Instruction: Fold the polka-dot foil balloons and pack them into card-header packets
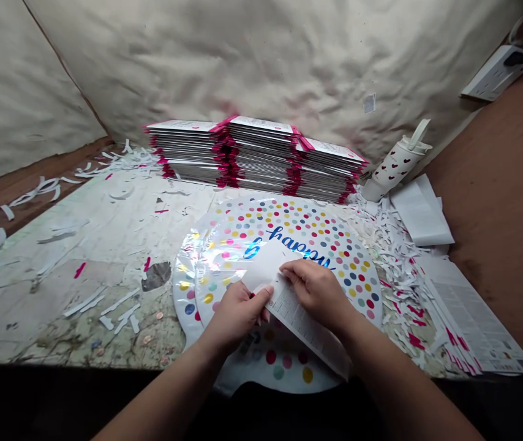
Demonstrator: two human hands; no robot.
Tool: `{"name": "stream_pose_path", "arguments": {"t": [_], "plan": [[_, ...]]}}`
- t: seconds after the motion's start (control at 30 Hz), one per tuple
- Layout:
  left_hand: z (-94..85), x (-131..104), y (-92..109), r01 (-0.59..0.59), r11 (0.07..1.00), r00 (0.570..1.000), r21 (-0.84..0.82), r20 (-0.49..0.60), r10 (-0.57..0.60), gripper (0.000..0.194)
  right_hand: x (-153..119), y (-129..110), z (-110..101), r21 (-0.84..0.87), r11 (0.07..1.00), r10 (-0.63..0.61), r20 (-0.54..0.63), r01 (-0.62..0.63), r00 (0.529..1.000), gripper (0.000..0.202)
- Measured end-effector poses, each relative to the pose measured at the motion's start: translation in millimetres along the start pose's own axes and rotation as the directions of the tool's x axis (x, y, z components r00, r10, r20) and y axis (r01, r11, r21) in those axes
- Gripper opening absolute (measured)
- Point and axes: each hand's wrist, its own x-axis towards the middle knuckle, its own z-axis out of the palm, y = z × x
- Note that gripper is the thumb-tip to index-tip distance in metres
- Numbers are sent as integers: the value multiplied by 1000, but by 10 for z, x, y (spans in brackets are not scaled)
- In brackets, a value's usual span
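- One printed paper (299, 324), over the balloons: the left hand (237, 311) pinches its edge, thumb on top; the right hand (314, 288) seems, fingertips partly hidden, to pinch it too.
- Two dotted foil balloons (357, 269) by their edges, lying flat.
- Three pink-edged stacks (261, 153) behind.
- One heart-patterned cup (397, 165), right of them.

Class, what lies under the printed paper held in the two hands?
Under the paper lie dotted foil balloons, with blue lettering showing past its edge. Whatever is directly beneath the paper, left hand and right hand is covered.
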Motion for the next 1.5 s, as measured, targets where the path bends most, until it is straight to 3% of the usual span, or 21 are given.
{"name": "stream_pose_path", "arguments": {"t": [0.07,0.3,0.37,0.43,0.5,0.53,0.57,0.67,0.73,0.8,0.87,0.9,0.97,1.0,1.07,1.13,1.2,1.27,1.33,1.43,1.5], "plan": [[6,7,-4,6,1000,1000,12,-9,-6,39,-15,-20,-21,-15,999,-28,39,29,999,17],[42,-26,21,-9,1000,1000,29,-21,10,33,-49,-158,77,-461,857,-205,107,231,973,17],[27,-23,27,20,1000,1000,17,-19,-20,35,-9,27,-23,-505,854,-116,46,123,992,17],[8,-7,16,28,999,999,17,-41,-28,39,18,279,-207,-565,810,114,-115,-159,987,22],[8,13,-9,19,1000,996,-3,-84,-19,42,-5,456,-383,-565,702,309,-305,-432,901,22],[19,18,-21,22,999,993,-35,-112,-25,40,-39,476,-431,-542,698,342,-323,-469,882,24],[36,16,-28,26,997,990,-76,-137,-36,38,-86,444,-441,-512,748,324,-272,-422,906,30],[65,-29,7,-13,995,997,-96,-82,5,28,-227,150,-267,-335,942,46,51,-27,998,61],[1,-66,78,-148,986,989,72,2,148,28,-255,-20,-104,-255,963,-72,56,84,996,57],[-154,-65,165,-353,862,907,362,-92,411,43,-215,-43,-16,-183,973,-151,-56,139,987,50],[-351,-7,228,-462,572,692,678,-128,710,56,-145,65,-8,-64,964,-265,-141,258,954,43],[-440,37,235,-493,381,596,782,-15,803,55,-119,139,-15,-18,948,-316,-155,317,936,41],[-555,128,179,-590,27,516,807,352,781,43,-121,268,-3,-8,923,-382,-145,385,913,41],[-573,160,115,-637,-93,499,765,502,706,37,-158,310,24,-45,915,-403,-119,400,908,41],[-539,174,-60,-680,-220,476,700,649,593,32,-297,336,112,-158,881,-459,-55,446,887,36],[-458,121,-231,-682,-237,490,692,673,555,31,-478,309,205,-249,842,-496,-6,479,868,28],[-388,43,-317,-694,-175,528,699,659,536,31,-623,262,254,-252,863,-447,29,439,894,23],[-355,-1,-289,-682,-39,610,730,597,521,28,-667,227,249,-168,937,-301,53,306,952,19],[-342,28,-177,-618,143,730,773,498,467,23,-600,218,208,-70,991,-105,94,111,990,16],[-315,182,0,-425,285,882,859,324,342,23,-395,233,136,-54,984,175,206,-167,963,22],[-294,303,59,-293,284,931,913,205,302,28,-283,232,100,-157,952,294,228,-263,928,16]]}}
